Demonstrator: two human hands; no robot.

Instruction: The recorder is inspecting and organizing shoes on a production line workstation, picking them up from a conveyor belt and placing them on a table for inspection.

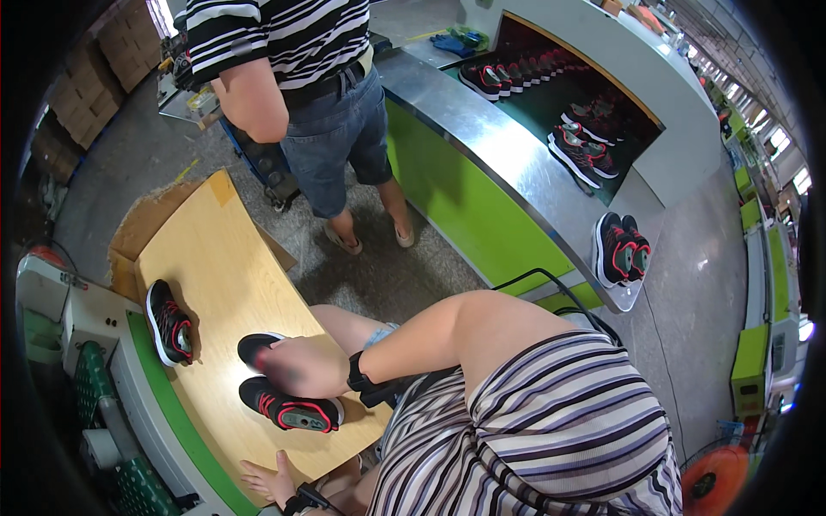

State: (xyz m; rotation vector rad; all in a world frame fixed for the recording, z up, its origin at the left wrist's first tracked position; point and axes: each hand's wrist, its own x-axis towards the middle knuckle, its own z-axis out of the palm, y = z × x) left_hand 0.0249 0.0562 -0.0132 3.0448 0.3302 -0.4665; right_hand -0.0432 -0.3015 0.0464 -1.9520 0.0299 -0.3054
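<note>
My right hand (pixel 314 368) reaches over a black sneaker (pixel 255 347) on the wooden board. It grips the shoe's rear part and hides it; the fingers are blurred. Just beside it, nearer to me, lies a matching black sneaker (pixel 288 408) with red laces, a white sole edge and a dark insole showing. My left hand (pixel 272 478) rests at the board's near edge, fingers spread, holding nothing. Farther left on the board stands another black and red sneaker (pixel 168 323), apart from both hands.
The wooden board (pixel 215 249) lies beside a green-edged machine (pixel 185 421). A person in a striped shirt (pixel 292 39) stands beyond it. At right, a metal-topped conveyor (pixel 482 129) carries several sneakers, with a pair (pixel 619 251) at its end. An orange fan (pixel 716 482) is at lower right.
</note>
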